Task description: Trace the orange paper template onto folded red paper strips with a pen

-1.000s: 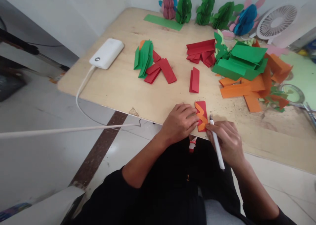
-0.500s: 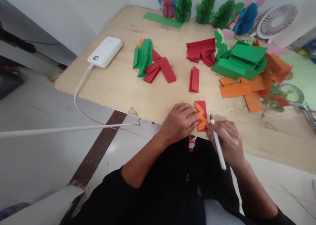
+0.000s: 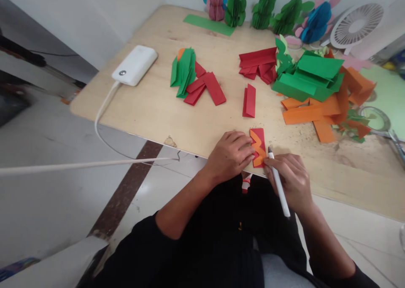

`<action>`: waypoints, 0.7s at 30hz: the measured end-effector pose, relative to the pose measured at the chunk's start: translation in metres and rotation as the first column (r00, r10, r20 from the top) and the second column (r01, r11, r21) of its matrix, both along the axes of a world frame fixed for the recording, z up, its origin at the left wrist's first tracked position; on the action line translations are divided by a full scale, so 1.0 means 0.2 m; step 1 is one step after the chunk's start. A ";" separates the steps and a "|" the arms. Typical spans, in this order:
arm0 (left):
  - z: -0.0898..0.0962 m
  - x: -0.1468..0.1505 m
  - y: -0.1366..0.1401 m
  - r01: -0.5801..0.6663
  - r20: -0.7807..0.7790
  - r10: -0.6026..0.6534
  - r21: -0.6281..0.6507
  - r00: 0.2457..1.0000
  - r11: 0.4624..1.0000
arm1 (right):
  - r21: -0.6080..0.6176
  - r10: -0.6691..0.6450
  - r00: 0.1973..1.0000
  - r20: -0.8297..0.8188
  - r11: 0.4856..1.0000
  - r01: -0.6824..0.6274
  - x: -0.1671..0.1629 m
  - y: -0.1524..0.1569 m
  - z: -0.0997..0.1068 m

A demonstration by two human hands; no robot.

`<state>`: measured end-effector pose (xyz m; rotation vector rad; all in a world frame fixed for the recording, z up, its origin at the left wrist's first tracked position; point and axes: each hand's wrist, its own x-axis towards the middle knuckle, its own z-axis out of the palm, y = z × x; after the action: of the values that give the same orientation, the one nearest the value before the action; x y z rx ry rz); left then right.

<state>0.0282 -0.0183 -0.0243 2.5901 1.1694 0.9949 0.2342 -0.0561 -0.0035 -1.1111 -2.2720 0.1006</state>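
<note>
Pale table (image 3: 142, 106): at its near edge lies red card (image 3: 260, 135), an orange cutout (image 3: 258, 148) on top. Left hand (image 3: 230, 154), fingers half open, presses the cutout's left side; right hand (image 3: 292, 179), fingers closed, holds a pen (image 3: 278, 182).

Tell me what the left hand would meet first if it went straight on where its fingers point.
The left hand seems to touch the orange wavy cutout on the red paper, so that comes first. Beyond, the white pen may be next, though depth is unclear.
</note>
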 end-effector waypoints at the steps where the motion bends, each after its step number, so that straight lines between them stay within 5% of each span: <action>1: 0.00 0.00 0.00 0.000 0.003 0.000 0.004 1.000 1.000 | 0.000 -0.007 1.000 -0.005 1.000 0.007 0.00 0.00 0.00; 21: 0.00 0.00 0.00 0.009 0.022 -0.009 -0.018 1.000 1.000 | -0.002 -0.006 1.000 -0.021 1.000 0.006 0.00 0.00 0.01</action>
<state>0.0276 -0.0176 -0.0239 2.5616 1.1551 1.0045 0.2341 -0.0570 -0.0018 -1.1124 -2.2504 0.1125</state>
